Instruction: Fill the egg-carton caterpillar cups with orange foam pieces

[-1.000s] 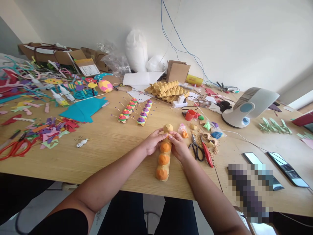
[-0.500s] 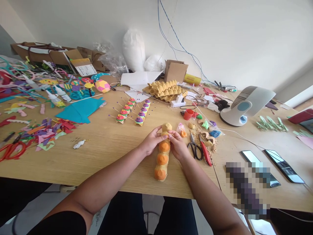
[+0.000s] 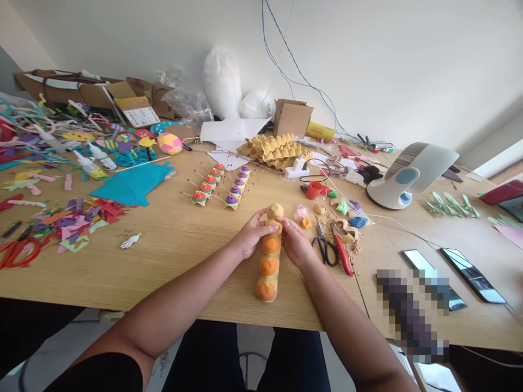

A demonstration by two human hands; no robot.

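Note:
An egg-carton strip (image 3: 275,271) lies lengthwise before me at the table's front. Its nearer bumps are covered in orange clay (image 3: 268,266); the farthest bump is bare cardboard. My left hand (image 3: 254,235) grips the strip's left side near the far end, thumb across a bump. From the right, my right hand (image 3: 295,239) holds the same bump, its fingertips pinched against it. Whatever lies under the fingertips is partly hidden. Just right of my right hand is a small bag with orange clay (image 3: 304,220).
Black-handled scissors (image 3: 326,247) and a red cutter (image 3: 342,251) lie at the right among scraps. Two decorated carton strips (image 3: 208,185) with sticks poking out stand ahead. Farther off are stacked egg cartons (image 3: 273,151), a fan (image 3: 411,174) and, leftward, paper scraps (image 3: 77,223).
My right fingertips have shifted slightly on the bump, away from my left thumb. The strip and both hands appear a little farther left, with the whole view shifted slightly.

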